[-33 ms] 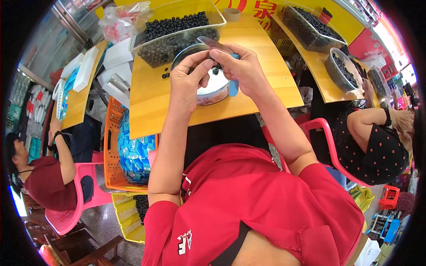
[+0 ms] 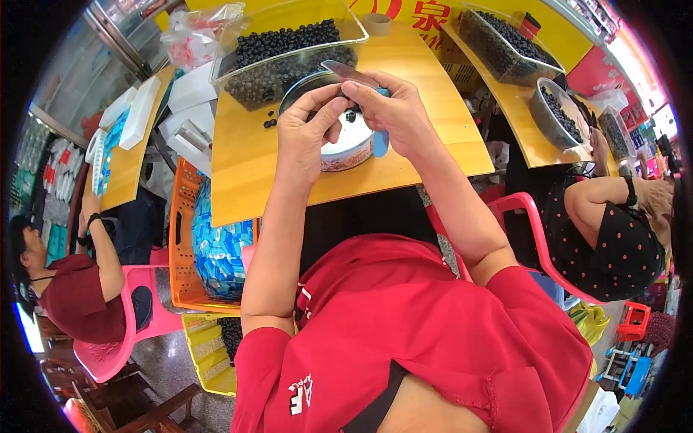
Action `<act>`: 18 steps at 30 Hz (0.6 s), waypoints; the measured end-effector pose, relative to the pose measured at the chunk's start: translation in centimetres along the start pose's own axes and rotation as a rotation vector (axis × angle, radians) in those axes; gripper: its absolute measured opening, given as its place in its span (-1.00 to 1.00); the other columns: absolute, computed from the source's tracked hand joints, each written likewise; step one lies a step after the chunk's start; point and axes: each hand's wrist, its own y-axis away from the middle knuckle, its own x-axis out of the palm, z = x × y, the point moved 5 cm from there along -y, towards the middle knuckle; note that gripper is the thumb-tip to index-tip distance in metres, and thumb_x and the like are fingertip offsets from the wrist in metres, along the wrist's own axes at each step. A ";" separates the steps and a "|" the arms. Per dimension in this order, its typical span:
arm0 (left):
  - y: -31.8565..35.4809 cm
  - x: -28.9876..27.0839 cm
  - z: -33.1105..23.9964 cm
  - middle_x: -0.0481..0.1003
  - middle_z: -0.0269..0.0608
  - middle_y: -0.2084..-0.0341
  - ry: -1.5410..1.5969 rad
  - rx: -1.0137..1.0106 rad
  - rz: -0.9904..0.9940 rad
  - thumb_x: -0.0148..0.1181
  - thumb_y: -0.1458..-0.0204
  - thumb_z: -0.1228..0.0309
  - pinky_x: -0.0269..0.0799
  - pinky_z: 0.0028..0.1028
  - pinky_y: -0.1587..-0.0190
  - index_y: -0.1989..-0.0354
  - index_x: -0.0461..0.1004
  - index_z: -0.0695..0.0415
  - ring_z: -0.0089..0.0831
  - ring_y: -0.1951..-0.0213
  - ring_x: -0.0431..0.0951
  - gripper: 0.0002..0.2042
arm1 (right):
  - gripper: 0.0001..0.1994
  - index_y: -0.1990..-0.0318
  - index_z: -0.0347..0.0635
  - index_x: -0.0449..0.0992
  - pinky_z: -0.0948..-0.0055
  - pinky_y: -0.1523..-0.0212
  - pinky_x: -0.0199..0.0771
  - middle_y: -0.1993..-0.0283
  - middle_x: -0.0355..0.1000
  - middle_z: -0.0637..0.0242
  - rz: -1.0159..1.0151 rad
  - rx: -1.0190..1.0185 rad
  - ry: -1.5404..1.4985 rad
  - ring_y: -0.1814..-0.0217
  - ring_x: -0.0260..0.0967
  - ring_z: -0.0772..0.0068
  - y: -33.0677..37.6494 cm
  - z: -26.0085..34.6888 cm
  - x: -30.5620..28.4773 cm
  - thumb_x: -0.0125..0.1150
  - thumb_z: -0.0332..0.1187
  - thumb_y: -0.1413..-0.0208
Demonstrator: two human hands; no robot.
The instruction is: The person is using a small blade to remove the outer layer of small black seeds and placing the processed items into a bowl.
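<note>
Both my hands meet over a round tub [image 2: 346, 160] with a white inside and a patterned outer wall, at the table's near side. In my right hand [image 2: 401, 119] is a knife [image 2: 345, 71]; its blade points up and left, and its blue handle extends below the palm. The thumb and fingers of my left hand [image 2: 307, 133] are pinched together against the right fingertips. Whatever they hold is hidden. Small black round pieces [image 2: 351, 115] show in the tub between the hands, and a few more [image 2: 270, 123] lie on the wood to its left.
Behind the tub, a clear box [image 2: 289, 64] holds many black pieces on the wooden table [image 2: 433, 94]. An orange crate [image 2: 184, 267] with blue packets stands below left. One person [image 2: 79, 296] sits at left, another [image 2: 599, 231] at right beside a metal bowl [image 2: 541, 119].
</note>
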 end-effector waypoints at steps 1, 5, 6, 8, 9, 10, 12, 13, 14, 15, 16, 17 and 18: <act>0.0 -0.1 0.2 0.55 -0.31 0.44 0.020 -0.011 -0.004 0.26 -0.03 0.46 0.07 -0.70 0.58 0.14 0.54 0.21 -0.71 0.62 0.24 -0.78 | -0.70 0.07 -0.34 0.51 0.72 0.65 -0.06 0.60 0.25 0.61 -0.001 -0.001 -0.001 0.64 0.02 0.83 -0.1 0.1 0.0 0.27 -0.33 -0.10; -0.2 -0.1 0.6 0.54 -0.32 0.45 0.066 -0.017 0.006 0.26 -0.03 0.45 0.07 -0.70 0.58 0.13 0.54 0.20 -0.70 0.62 0.26 -0.78 | -0.70 0.06 -0.35 0.50 0.71 0.65 -0.08 0.60 0.25 0.59 0.010 -0.003 -0.027 0.64 0.02 0.82 -0.3 0.0 -0.2 0.26 -0.34 -0.12; -0.2 -0.1 0.6 0.54 -0.32 0.45 0.065 -0.017 0.006 0.26 -0.03 0.45 0.07 -0.70 0.58 0.13 0.54 0.20 -0.70 0.62 0.26 -0.78 | -0.71 0.06 -0.35 0.50 0.71 0.65 -0.07 0.59 0.26 0.58 0.027 -0.021 -0.033 0.64 0.02 0.82 -0.4 0.0 -0.1 0.25 -0.35 -0.12; -0.3 0.0 0.8 0.54 -0.32 0.44 0.077 -0.013 -0.009 0.26 -0.04 0.46 0.08 -0.70 0.58 0.13 0.53 0.20 -0.69 0.61 0.27 -0.78 | -0.71 0.06 -0.34 0.50 0.71 0.65 -0.06 0.57 0.28 0.56 0.010 -0.046 -0.016 0.64 0.02 0.82 -0.5 -0.2 -0.2 0.23 -0.34 -0.14; -0.4 0.0 0.9 0.54 -0.32 0.44 0.076 -0.013 -0.010 0.26 -0.04 0.46 0.08 -0.70 0.58 0.13 0.53 0.20 -0.69 0.61 0.27 -0.78 | -0.72 0.06 -0.34 0.50 0.70 0.66 -0.05 0.55 0.30 0.54 -0.005 -0.070 0.003 0.64 0.03 0.81 -0.6 -0.2 -0.3 0.21 -0.33 -0.16; -0.5 -0.1 1.1 0.54 -0.31 0.43 0.075 -0.006 -0.025 0.25 -0.04 0.46 0.08 -0.70 0.58 0.12 0.52 0.20 -0.69 0.61 0.28 -0.78 | -0.72 0.06 -0.34 0.50 0.70 0.66 -0.05 0.55 0.30 0.54 -0.005 -0.070 0.002 0.64 0.03 0.81 -0.5 -0.2 -0.3 0.21 -0.33 -0.16; -0.7 -0.3 1.4 0.54 -0.31 0.42 0.075 0.001 -0.042 0.24 -0.05 0.46 0.09 -0.70 0.58 0.11 0.52 0.21 -0.69 0.60 0.29 -0.77 | -0.73 0.05 -0.33 0.50 0.70 0.66 -0.01 0.48 0.35 0.48 -0.014 -0.044 0.021 0.63 0.05 0.80 0.1 -0.1 -0.5 0.16 -0.32 -0.19; -0.8 -0.4 1.6 0.52 -0.34 0.43 0.081 -0.005 -0.053 0.24 -0.06 0.46 0.09 -0.70 0.58 0.11 0.51 0.21 -0.69 0.60 0.29 -0.77 | -0.73 0.05 -0.33 0.50 0.70 0.66 -0.01 0.48 0.35 0.48 -0.014 -0.043 0.021 0.63 0.05 0.80 0.3 -0.2 -0.4 0.16 -0.32 -0.19; -0.9 -0.6 1.7 0.51 -0.36 0.45 0.088 -0.011 -0.064 0.23 -0.07 0.46 0.10 -0.70 0.58 0.11 0.49 0.22 -0.69 0.60 0.29 -0.78 | -0.72 0.03 -0.33 0.49 0.71 0.65 0.00 0.46 0.36 0.46 -0.001 -0.117 0.111 0.63 0.05 0.80 0.5 0.1 -0.2 0.13 -0.32 -0.21; -0.9 -0.7 1.8 0.51 -0.36 0.45 0.088 -0.012 -0.065 0.23 -0.07 0.46 0.10 -0.70 0.58 0.11 0.49 0.22 -0.69 0.60 0.29 -0.78 | -0.71 0.01 -0.33 0.49 0.71 0.65 0.01 0.44 0.36 0.44 0.011 -0.190 0.201 0.62 0.06 0.80 0.7 0.4 0.0 0.11 -0.32 -0.22; -0.9 -0.9 1.8 0.48 -0.39 0.48 0.099 -0.004 -0.051 0.22 -0.07 0.46 0.10 -0.70 0.58 0.11 0.48 0.22 -0.69 0.60 0.29 -0.78 | -0.71 0.01 -0.33 0.49 0.71 0.65 0.01 0.44 0.36 0.44 0.011 -0.188 0.200 0.62 0.06 0.80 0.7 0.3 0.0 0.11 -0.32 -0.22; -0.9 -1.0 1.8 0.45 -0.41 0.51 0.110 0.005 -0.038 0.22 -0.08 0.45 0.10 -0.70 0.58 0.12 0.47 0.22 -0.69 0.60 0.29 -0.78 | -0.71 0.00 -0.33 0.48 0.71 0.65 0.02 0.43 0.36 0.43 0.028 -0.195 0.219 0.62 0.06 0.81 0.8 0.3 0.1 0.11 -0.33 -0.22; -0.8 -1.0 1.7 0.45 -0.41 0.51 0.110 0.002 -0.037 0.22 -0.08 0.45 0.10 -0.70 0.58 0.12 0.47 0.22 -0.69 0.60 0.29 -0.78 | -0.71 -0.02 -0.33 0.48 0.71 0.65 0.02 0.42 0.36 0.42 0.042 -0.203 0.239 0.62 0.05 0.81 0.8 0.3 0.1 0.10 -0.34 -0.22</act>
